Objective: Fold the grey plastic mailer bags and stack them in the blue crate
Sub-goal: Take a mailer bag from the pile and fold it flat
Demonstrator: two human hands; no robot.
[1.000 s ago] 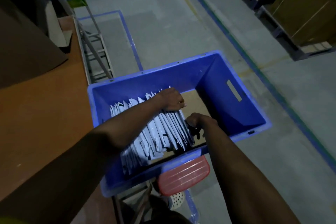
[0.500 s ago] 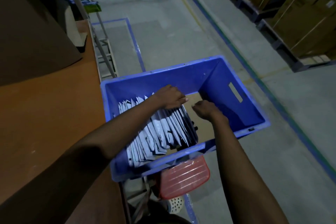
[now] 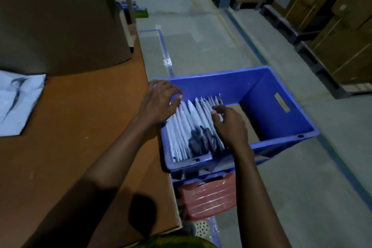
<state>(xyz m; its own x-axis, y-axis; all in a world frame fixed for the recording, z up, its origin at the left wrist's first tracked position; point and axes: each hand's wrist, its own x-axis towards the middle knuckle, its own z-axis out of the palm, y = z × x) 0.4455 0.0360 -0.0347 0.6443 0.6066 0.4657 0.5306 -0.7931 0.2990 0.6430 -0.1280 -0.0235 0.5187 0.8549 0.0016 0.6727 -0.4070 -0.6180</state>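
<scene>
Head view: folded mailer bags stand on edge in a row in the blue crate's 9 o'clock half. Upright packing likely saves room. Left hand, fingers spread and holding nothing, is over the row's 9 o'clock end. Right hand has fingers bent against the 3 o'clock end; pinching or not, cannot tell. Probably squaring the row. Unfolded mailer lies on table, far 9 o'clock. Red stool sits under the crate at 6 o'clock. No obstruction seen.
</scene>
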